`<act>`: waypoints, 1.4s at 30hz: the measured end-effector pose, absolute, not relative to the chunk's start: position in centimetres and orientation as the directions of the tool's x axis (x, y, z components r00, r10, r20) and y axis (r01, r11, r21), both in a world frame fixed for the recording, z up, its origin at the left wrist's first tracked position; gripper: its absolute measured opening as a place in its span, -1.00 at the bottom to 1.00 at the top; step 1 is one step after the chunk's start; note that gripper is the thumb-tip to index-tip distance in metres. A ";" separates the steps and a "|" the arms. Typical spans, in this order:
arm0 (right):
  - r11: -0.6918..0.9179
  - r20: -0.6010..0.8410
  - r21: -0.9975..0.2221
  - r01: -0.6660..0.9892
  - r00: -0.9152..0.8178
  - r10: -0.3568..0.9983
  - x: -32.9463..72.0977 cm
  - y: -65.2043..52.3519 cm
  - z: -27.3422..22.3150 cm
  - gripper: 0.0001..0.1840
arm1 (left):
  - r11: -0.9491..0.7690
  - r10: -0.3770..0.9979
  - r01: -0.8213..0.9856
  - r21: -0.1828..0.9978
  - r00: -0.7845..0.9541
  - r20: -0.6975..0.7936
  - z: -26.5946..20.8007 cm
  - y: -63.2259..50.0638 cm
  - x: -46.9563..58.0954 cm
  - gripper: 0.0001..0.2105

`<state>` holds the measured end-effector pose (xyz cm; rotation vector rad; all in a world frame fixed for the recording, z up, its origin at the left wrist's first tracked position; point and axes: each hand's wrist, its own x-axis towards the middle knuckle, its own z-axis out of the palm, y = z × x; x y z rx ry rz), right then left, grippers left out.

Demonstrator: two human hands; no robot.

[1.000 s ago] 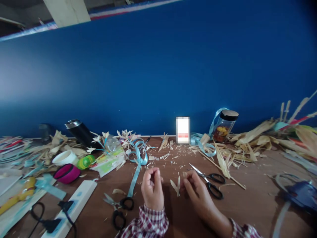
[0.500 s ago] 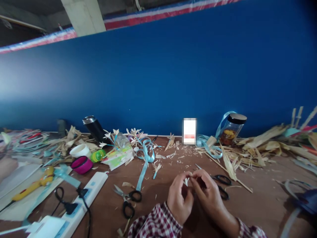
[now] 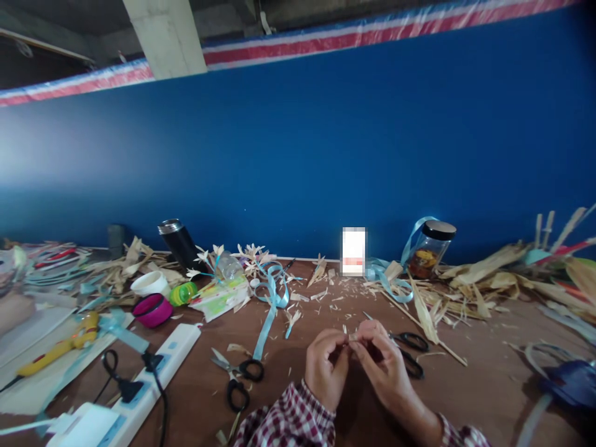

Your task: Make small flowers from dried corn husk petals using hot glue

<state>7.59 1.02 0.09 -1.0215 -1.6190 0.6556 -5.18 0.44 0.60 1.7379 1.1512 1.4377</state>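
My left hand (image 3: 326, 367) and my right hand (image 3: 382, 363) meet fingertip to fingertip above the brown table. Pinched between them is a small pale piece of corn husk (image 3: 352, 337), mostly covered by the fingers. Beside my right hand, partly behind it, lie black-handled scissors (image 3: 414, 341). A second pair of scissors (image 3: 238, 375) rests with its blades apart to the left of my left hand. Beyond the hands are husk scraps (image 3: 320, 296) and a small husk flower with a blue stem (image 3: 292, 323).
A white power strip (image 3: 174, 351) with plugs and a yellow glue gun (image 3: 60, 354) lie at left. Light-blue ribbon (image 3: 267, 323), a black flask (image 3: 179, 245) and a lidded jar (image 3: 426, 251) stand farther back. Dried husks (image 3: 493, 273) are heaped at right. Another person's hand (image 3: 13, 310) shows at far left.
Both hands stay together, and their fingertips have closed more tightly around the husk piece. The left thumb has risen toward the fingertips. The view has shifted slightly.
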 end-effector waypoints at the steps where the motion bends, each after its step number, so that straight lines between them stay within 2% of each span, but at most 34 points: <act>1: 0.469 0.469 -0.843 0.263 -0.067 0.880 7.5 1.0 0.1 -0.95 | -0.439 0.896 0.248 0.864 0.046 0.442 0.7 0.4 -5.2 -0.84; 6: 0.288 0.289 -0.957 0.018 0.040 0.957 7.6 1.3 0.2 -0.91 | -0.407 0.912 0.302 0.862 0.081 0.402 0.1 0.1 -5.0 -0.84; 10: 0.220 0.205 -0.974 -0.058 0.195 0.959 9.4 3.2 2.0 -0.85 | -0.509 0.856 0.315 0.801 0.091 0.509 -0.8 -0.3 -5.1 -0.85; 12: 0.190 0.188 -0.982 0.003 0.159 0.969 10.2 4.7 3.7 -0.84 | -0.583 0.809 0.301 0.755 0.128 0.574 -1.0 -0.6 -5.1 -0.84; 14: 0.184 0.190 -0.970 0.156 0.022 0.982 10.1 6.3 5.8 -0.84 | -0.632 0.770 0.299 0.715 0.140 0.622 -1.1 -0.9 -5.2 -0.83; 16: 0.287 0.236 -0.877 0.386 -0.177 0.956 8.9 7.8 7.4 -0.85 | -0.671 0.733 0.314 0.672 0.138 0.667 -1.0 -1.2 -5.1 -0.82; 18: 0.437 0.265 -0.721 0.537 -0.369 0.891 6.7 9.0 8.0 -0.84 | -0.696 0.700 0.334 0.636 0.116 0.705 -0.9 -1.5 -5.0 -0.83; 19: 0.498 0.246 -0.642 0.583 -0.459 0.854 5.4 9.6 7.9 -0.83 | -0.700 0.689 0.341 0.627 0.089 0.720 -0.9 -1.5 -4.9 -0.84; 22: 0.561 0.219 -0.582 0.589 -0.551 0.805 1.4 10.7 5.9 -0.89 | -0.690 0.661 0.347 0.635 -0.056 0.749 -0.8 -1.4 -4.5 -0.86; 25: 0.593 0.235 -0.541 0.597 -0.570 0.788 -1.4 11.1 3.3 -0.91 | -0.694 0.621 0.341 0.634 -0.160 0.767 -1.0 -0.9 -4.2 -0.87; 28: 0.619 0.247 -0.530 0.580 -0.593 0.767 -2.6 11.2 2.0 -0.95 | -0.688 0.630 0.335 0.644 -0.166 0.759 -1.4 -0.6 -4.1 -0.88; 34: 0.660 0.226 -0.555 0.506 -0.672 0.705 -1.1 14.1 4.8 -0.88 | -0.673 0.666 0.270 0.689 -0.183 0.723 -1.6 0.0 -3.9 -0.87; 38: 0.613 0.289 -0.531 0.585 -0.555 0.780 0.3 18.8 6.9 -0.77 | -0.649 0.677 0.270 0.711 -0.221 0.702 -1.9 0.4 -3.4 -0.86; 42: 0.555 0.311 -0.505 0.662 -0.460 0.832 0.1 22.4 6.2 -0.84 | -0.678 0.639 0.285 0.677 -0.225 0.735 -2.6 0.9 -3.5 -0.89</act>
